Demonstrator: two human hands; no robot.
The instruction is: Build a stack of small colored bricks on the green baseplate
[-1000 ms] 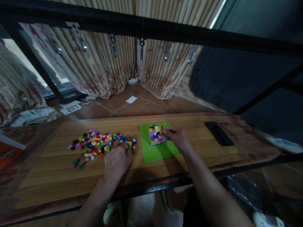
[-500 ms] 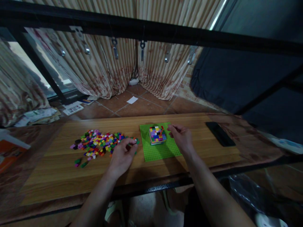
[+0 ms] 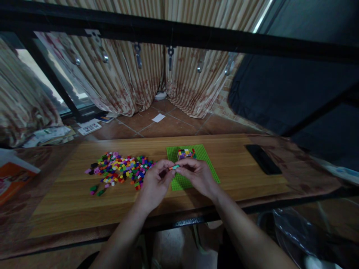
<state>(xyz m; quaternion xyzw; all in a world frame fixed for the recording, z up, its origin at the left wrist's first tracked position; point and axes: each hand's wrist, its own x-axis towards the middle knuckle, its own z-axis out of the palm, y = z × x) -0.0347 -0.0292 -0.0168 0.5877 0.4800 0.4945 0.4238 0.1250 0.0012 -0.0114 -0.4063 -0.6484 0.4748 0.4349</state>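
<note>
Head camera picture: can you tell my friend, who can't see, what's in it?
A person's left hand and right hand pinch tiny orange and green pieces over a green baseplate. On it, partly hidden, stands a colourful brick block. On the wooden table, loose bricks lie left, a black phone right.

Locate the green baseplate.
In the head view, the baseplate lies on the table just right of centre, between the loose bricks on its left and the phone on its right. The brick block sits on it, partly behind the right hand.
</note>
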